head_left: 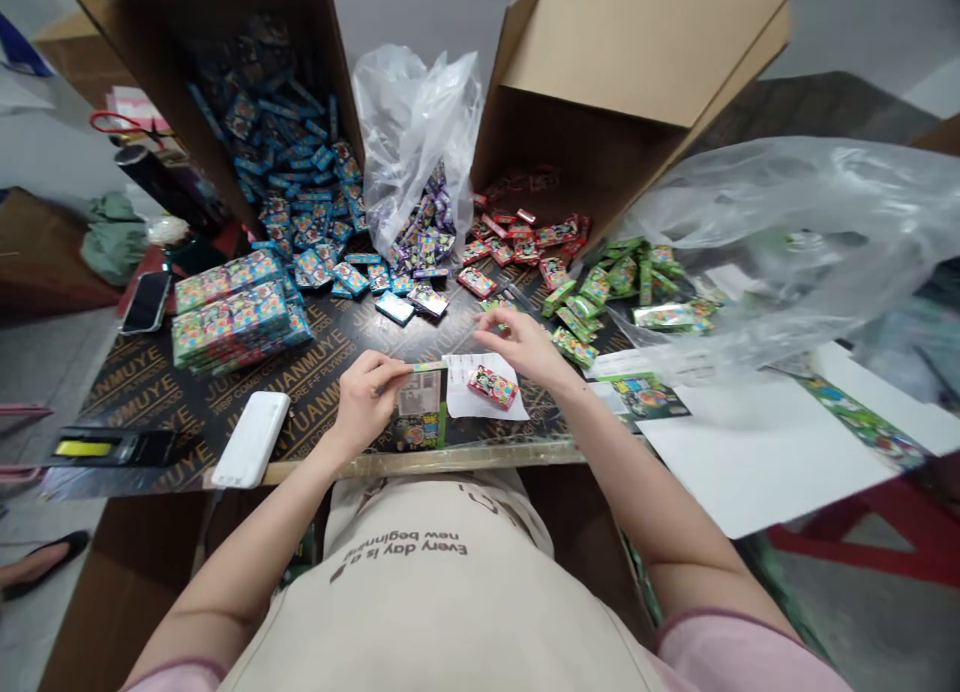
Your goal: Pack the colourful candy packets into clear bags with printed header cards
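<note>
My left hand pinches the top edge of a flat printed bag with a clear window and a green and black design. My right hand hovers just right of it, thumb and forefinger a little apart, with nothing visible between them. Below my right hand lies a small red printed box, resting on a white paper sheet with fine print. Small blue boxes and red boxes lie beyond my hands, and green packets lie to the right.
Two cartons, a left one with blue boxes and a right one with red, stand behind. Between them a plastic bag spills purple packets. Bundled packs, a phone and a white power bank are left; clear film is right.
</note>
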### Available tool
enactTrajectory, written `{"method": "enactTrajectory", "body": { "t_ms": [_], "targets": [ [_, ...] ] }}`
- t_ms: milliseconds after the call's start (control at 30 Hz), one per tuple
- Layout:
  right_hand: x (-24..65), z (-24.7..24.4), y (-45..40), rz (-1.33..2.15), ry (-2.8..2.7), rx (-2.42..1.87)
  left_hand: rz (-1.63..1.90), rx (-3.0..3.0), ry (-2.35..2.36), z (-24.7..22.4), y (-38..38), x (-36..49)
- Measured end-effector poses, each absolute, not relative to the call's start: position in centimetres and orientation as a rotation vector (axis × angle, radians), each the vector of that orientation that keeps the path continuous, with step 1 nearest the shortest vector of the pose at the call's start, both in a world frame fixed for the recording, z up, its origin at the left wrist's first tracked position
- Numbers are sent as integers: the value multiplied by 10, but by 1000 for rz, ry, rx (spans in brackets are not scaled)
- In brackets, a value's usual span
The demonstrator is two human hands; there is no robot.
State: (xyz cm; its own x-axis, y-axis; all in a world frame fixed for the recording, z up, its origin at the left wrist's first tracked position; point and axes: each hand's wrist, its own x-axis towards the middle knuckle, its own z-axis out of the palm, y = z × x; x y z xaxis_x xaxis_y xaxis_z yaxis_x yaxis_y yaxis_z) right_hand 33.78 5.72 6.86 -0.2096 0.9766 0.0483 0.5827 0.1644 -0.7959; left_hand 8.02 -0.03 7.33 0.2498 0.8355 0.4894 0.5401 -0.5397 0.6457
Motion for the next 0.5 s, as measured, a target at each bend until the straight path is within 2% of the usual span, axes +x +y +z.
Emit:
{"method": "enactTrajectory", "body": {
  "t_ms": [100,233,500],
  "targets": [
    [296,99,50,1266,-1853,-1073,1241,2107,1252,74,0,79],
    [263,108,50,1544,-1910,-922,1269,2121,1216,78,-2,78],
    [259,102,59,1639,-1927,-936,1322,2095,1276,75,-3,83]
  ]
}}
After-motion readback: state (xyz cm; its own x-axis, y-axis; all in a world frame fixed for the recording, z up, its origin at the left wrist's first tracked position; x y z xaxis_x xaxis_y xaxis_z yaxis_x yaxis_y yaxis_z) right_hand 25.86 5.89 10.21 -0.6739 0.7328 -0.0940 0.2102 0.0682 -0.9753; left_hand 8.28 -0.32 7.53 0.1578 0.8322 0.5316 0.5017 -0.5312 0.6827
